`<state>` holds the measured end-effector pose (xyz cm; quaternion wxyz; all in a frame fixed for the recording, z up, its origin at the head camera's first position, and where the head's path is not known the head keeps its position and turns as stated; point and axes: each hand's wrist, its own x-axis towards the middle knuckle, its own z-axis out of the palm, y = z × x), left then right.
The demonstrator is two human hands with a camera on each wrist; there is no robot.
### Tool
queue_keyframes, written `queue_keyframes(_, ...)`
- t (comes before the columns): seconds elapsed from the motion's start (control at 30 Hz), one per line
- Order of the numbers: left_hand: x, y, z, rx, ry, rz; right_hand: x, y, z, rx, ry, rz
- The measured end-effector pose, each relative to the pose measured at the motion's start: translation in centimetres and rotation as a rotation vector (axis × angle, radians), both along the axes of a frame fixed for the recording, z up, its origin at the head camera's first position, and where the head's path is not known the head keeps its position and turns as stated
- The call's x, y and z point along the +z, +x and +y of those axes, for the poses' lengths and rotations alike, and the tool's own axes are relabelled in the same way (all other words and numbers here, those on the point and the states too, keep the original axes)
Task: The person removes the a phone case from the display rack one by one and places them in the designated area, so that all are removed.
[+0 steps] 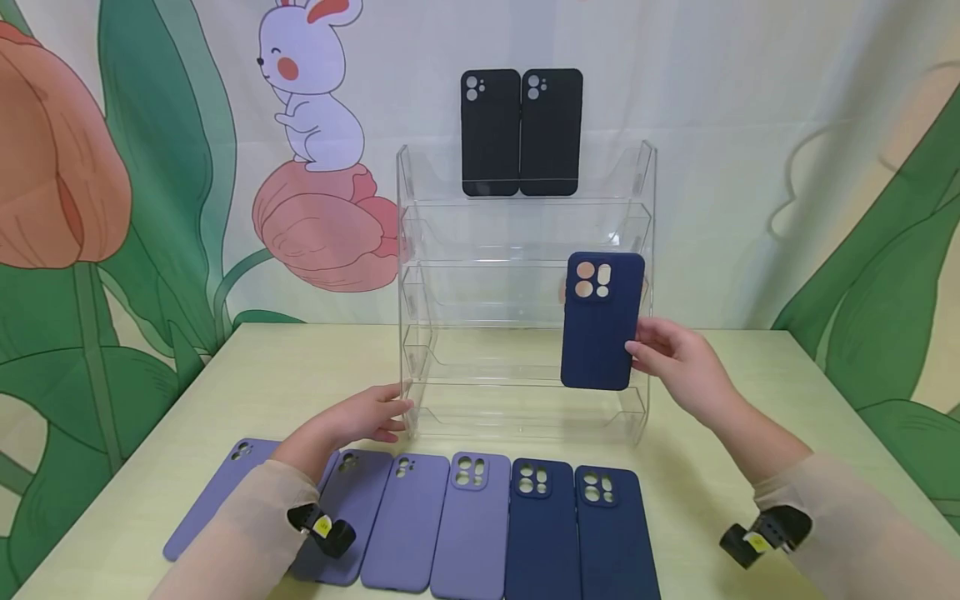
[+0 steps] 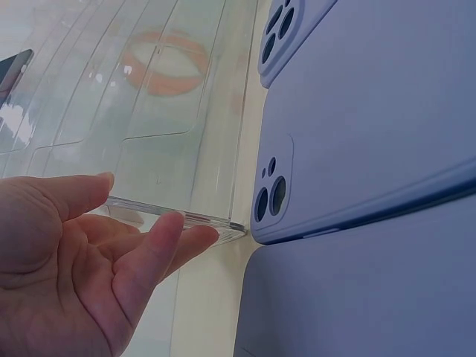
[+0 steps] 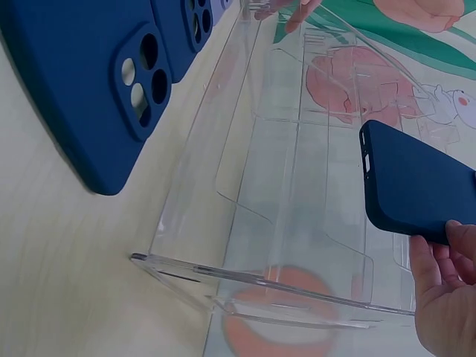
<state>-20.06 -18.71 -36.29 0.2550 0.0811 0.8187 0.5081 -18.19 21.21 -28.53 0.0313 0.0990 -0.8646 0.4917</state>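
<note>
Pale cloth (image 1: 720, 208), printed with leaves, a peach tulip (image 1: 60, 158) and a white rabbit (image 1: 318, 125), hangs behind a light yellow table (image 1: 697, 492). Clock hours count from the middle of the clear tiered stand (image 1: 495, 400) in the head view. At 4 o'clock is the held navy case (image 1: 602, 333), upright before the lower tiers, its camera cutouts uppermost; whether it touches the stand I cannot tell. The right hand (image 1: 678, 358) pinches its lower right edge between thumb and fingers. At 8 o'clock the left hand (image 1: 367, 417) grips the stand's side edge, thumb on one face, fingers toward the other. Two black cases (image 1: 491, 133) stand side by side in the top tier at 12. On the table, lavender cases (image 1: 405, 533) run from 8 round to 6, some partly covered by the left forearm, and two navy cases (image 1: 542, 537) lie between 6 and 5. Black wrist cameras sit on beige sleeves (image 1: 847, 508) at half past 7 and half past 4; each shows a yellow label (image 1: 322, 526), its marks too small to read. Rabbit: 10 o'clock; tulip: farther out, between 9 and 10.
</note>
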Motion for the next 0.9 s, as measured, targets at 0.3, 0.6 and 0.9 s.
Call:
queue_keyframes(0.3, 0.2, 0.1, 0.2, 0.007, -0.008, 0.009, -0.7, 1.3, 1.0, -0.001, 0.006, -0.001)
queue_keyframes(0.6, 0.2, 0.2, 0.2, -0.001, -0.004, 0.002, -1.9, 2.6, 2.1, -0.014, 0.015, -0.034)
queue_keyframes(0.9, 0.2, 0.2, 0.2, 0.012, -0.006, 0.001, -2.6, 4.2, 3.3, -0.022, 0.036, -0.022)
